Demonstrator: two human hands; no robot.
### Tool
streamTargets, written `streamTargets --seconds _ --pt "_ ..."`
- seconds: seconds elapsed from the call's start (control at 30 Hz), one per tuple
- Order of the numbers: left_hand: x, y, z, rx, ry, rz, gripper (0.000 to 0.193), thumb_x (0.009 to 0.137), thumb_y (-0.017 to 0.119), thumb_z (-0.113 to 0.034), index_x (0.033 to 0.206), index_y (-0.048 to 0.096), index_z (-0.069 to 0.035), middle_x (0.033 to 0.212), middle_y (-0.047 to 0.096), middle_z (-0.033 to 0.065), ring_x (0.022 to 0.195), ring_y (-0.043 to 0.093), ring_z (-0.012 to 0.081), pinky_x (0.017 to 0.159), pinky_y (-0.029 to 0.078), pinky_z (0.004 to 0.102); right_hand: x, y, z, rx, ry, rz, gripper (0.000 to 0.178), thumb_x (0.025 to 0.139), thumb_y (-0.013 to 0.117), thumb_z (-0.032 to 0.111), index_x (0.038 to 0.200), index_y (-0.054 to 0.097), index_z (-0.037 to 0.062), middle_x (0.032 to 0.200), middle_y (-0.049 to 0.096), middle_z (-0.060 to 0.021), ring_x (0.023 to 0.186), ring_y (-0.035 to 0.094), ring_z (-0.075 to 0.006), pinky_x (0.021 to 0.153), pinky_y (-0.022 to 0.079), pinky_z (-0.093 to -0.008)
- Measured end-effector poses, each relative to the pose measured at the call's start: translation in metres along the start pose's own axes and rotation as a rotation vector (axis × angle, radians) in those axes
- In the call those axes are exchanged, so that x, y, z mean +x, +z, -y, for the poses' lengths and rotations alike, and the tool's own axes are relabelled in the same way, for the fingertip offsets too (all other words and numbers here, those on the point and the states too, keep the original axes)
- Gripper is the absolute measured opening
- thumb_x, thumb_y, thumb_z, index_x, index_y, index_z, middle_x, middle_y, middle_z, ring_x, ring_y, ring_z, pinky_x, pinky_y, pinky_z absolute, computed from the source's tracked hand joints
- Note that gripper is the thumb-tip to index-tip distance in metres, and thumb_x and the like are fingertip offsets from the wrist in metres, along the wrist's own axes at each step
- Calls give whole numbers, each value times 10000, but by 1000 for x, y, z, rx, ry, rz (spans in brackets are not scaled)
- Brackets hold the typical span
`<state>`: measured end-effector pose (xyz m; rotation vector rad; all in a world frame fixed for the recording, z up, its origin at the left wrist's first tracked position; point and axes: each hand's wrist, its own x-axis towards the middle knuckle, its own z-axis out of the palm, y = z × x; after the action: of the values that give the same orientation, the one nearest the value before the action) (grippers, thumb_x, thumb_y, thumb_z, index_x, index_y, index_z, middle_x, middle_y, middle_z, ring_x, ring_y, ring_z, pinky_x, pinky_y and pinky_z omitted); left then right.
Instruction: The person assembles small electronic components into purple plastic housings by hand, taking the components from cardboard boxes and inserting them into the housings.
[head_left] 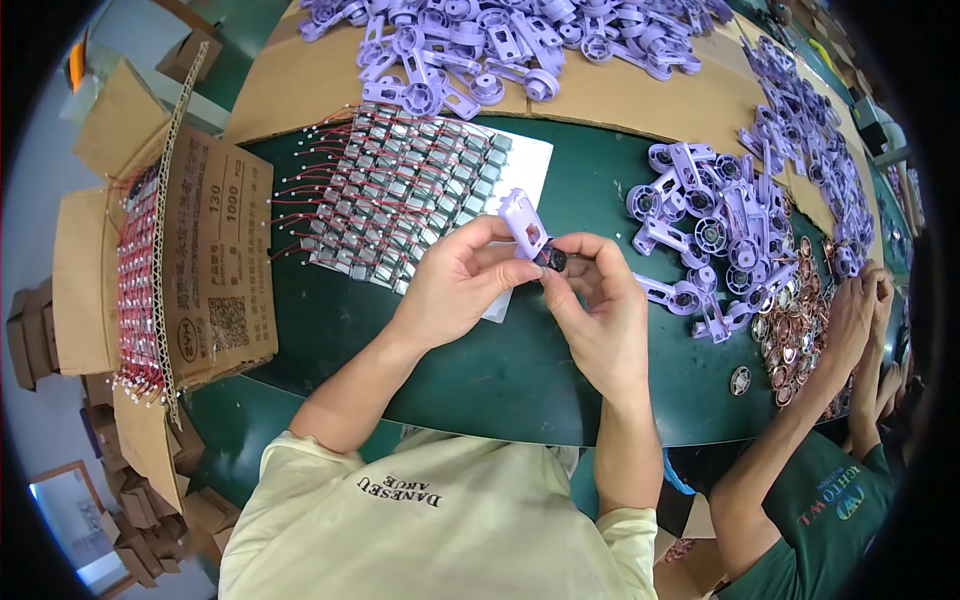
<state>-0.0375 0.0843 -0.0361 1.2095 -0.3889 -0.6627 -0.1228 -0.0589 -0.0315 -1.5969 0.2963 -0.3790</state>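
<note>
My left hand (pixel 452 283) is closed on a pale purple plastic housing (pixel 521 221), a long shell with an opening in it, tilted over the table. At the housing's lower end, my right hand (pixel 604 312) pinches a small dark round part (pixel 554 259) between thumb and fingers. The two pieces touch; whether the dark part is seated in the housing I cannot tell. Just beyond my left hand, small motors (pixel 405 180) with red wires lie in rows on a white sheet (pixel 528 160). Several purple housings with round ends (pixel 712 235) are piled to the right of my right hand.
An open cardboard box (pixel 222 260) of wired motors stands left. More purple housings (pixel 480 50) cover cardboard (pixel 290 85) at the far side. Copper-coloured round parts (pixel 790 335) lie right on the green table (pixel 480 385), beside a co-worker's hands (pixel 855 310).
</note>
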Motion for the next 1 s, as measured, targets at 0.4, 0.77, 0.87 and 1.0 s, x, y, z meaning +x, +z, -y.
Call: streamTargets --seconds 0.4,0.77,0.87,1.0 --pt "1 -2 2 15 12 14 316 919 594 -9 1221 517 44 1161 614 93 1062 593 129 919 489 280 -3 2 -1 -209 -105 28 241 830 661 -27 1058 589 7 848 597 -53 661 575 -92 566 465 -225" --pt "-3 -3 1 85 -29 45 254 977 515 -82 1209 500 20 1096 592 60 964 585 115 850 519 282 -1 6 1 102 123 63 197 938 602 58 1108 541 -21 898 607 -16 747 520 -45 631 414 -180" --pt "-1 -4 1 4 -52 48 280 974 538 -107 1224 501 13 1118 595 63 982 593 121 863 516 276 1 3 0 134 97 75 184 923 616 38 1079 549 -32 900 654 -70 780 622 -96 702 504 -227" --pt "-4 2 -2 -31 -47 46 311 962 574 -120 1235 509 13 1150 597 69 1004 599 132 902 502 277 0 3 3 178 99 56 191 936 610 70 1095 545 -13 872 603 -6 711 503 -40 606 400 -176"
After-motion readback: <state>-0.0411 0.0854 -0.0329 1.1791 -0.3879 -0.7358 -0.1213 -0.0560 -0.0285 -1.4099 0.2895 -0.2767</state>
